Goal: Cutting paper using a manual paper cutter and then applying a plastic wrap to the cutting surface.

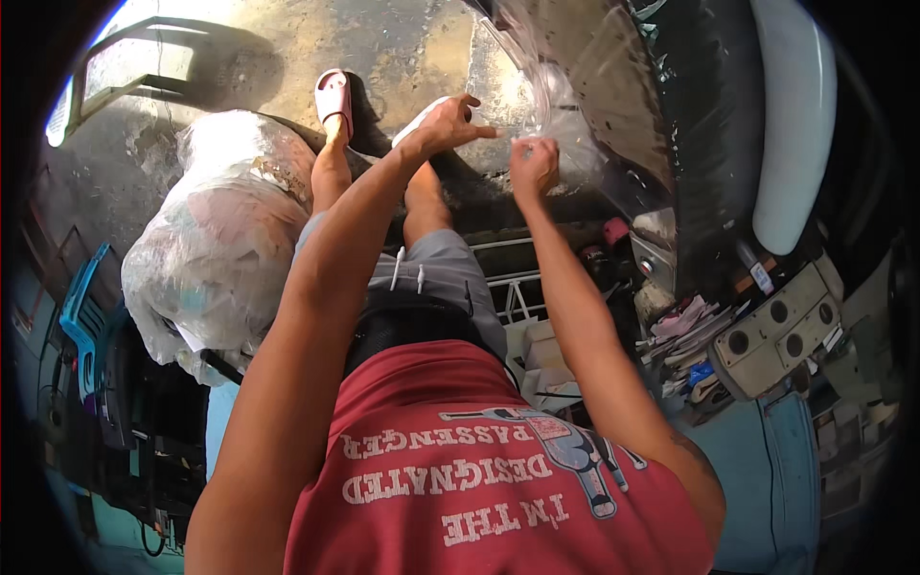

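My left hand (pixel 453 126) is stretched out over the floor, its fingers apart and one finger pointing towards my right hand. Nothing shows in it. Just to the right, my right hand (pixel 535 167) is raised with the fingers curled, close to the fingertips of the left. Whether it pinches something thin cannot be told. Clear plastic film (pixel 568 129) hangs and bunches right beside and behind the right hand. A pink clog (pixel 333 97) is on one foot. The other shoe (pixel 419 122) is partly hidden by my left forearm.
A large translucent plastic bag (pixel 215 237), stuffed full, stands left of my legs. Beyond it is a blue plastic chair (pixel 85 316). At the right are a dark panel with a long pale curved piece (pixel 794 129), a stack of papers or cloths (pixel 686 338) and a beige panel with round holes (pixel 773 330).
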`<state>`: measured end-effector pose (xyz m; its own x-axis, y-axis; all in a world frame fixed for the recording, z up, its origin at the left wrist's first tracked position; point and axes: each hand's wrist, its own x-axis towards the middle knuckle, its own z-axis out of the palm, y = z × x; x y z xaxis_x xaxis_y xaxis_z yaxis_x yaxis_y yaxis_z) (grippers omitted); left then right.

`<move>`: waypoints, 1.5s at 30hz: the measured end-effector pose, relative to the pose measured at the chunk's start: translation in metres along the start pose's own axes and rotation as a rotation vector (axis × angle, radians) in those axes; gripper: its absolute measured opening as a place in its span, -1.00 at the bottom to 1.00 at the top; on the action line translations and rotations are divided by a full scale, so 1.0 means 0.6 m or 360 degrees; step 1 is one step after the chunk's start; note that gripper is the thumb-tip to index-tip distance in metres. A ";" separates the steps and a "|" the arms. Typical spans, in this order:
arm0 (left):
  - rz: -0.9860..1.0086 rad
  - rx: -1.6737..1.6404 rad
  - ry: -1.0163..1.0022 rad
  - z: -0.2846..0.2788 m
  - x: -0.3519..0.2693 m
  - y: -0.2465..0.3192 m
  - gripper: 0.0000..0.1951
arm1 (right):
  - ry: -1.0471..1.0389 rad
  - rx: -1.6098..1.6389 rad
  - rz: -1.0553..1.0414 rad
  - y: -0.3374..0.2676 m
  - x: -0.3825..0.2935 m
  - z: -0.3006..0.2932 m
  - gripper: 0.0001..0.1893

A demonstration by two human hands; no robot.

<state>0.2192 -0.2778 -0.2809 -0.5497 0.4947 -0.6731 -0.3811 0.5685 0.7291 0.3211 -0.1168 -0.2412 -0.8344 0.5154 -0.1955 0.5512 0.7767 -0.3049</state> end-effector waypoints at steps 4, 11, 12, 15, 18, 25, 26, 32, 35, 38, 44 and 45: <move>0.0308 0.0249 -0.0207 -0.006 -0.031 0.019 -0.01 | 0.0032 0.0336 -0.0112 -0.036 -0.066 0.074 -0.84; 0.0362 0.0460 0.0043 -0.053 -0.058 0.006 -0.45 | -0.0355 0.0119 0.0635 -0.163 -0.106 0.167 -0.79; 0.0431 0.0538 0.0006 -0.064 -0.059 -0.010 -0.56 | -0.0498 0.0023 0.0781 -0.175 -0.109 0.172 -0.79; 0.0384 0.0536 0.0030 -0.079 -0.057 -0.037 -0.79 | -0.0578 0.0521 0.0416 -0.197 -0.133 0.167 -0.73; 0.0199 0.0225 0.0357 -0.127 -0.062 -0.082 -0.87 | -0.0430 0.1158 0.0582 -0.221 -0.152 0.170 -0.63; 0.0241 0.0291 0.0188 -0.175 -0.022 -0.068 -0.87 | 0.0230 0.1689 0.1168 0.101 -0.143 0.168 0.28; 0.0283 0.0374 0.0182 -0.193 -0.027 -0.082 -0.87 | 0.0022 0.1301 0.0940 0.105 -0.135 0.173 0.24; 0.0359 0.0395 0.0545 -0.303 -0.004 -0.197 -0.86 | 0.0153 0.0807 -0.0319 0.120 -0.106 0.215 -0.76; -0.0049 0.0757 0.0681 -0.360 0.000 -0.198 -0.80 | 0.0044 0.1725 0.0987 0.133 -0.154 0.215 -0.86; 0.0224 0.0805 0.0525 -0.353 0.048 -0.224 -0.70 | -0.0169 0.1179 0.0554 0.224 -0.171 0.206 -0.71; 0.0149 0.0999 0.0528 -0.391 0.080 -0.267 -0.80 | 0.0000 0.1094 0.0525 0.158 -0.160 0.214 -0.87; 0.0080 0.1034 0.0515 -0.350 0.099 -0.256 -0.80 | -0.0011 0.1023 0.0549 0.203 -0.174 0.206 -0.81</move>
<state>0.0889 -0.4741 -0.4069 -0.7856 0.3685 -0.4970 0.1137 0.8756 0.4695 0.4744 -0.1206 -0.3733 -0.6152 0.6882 -0.3846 0.6724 0.2033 -0.7118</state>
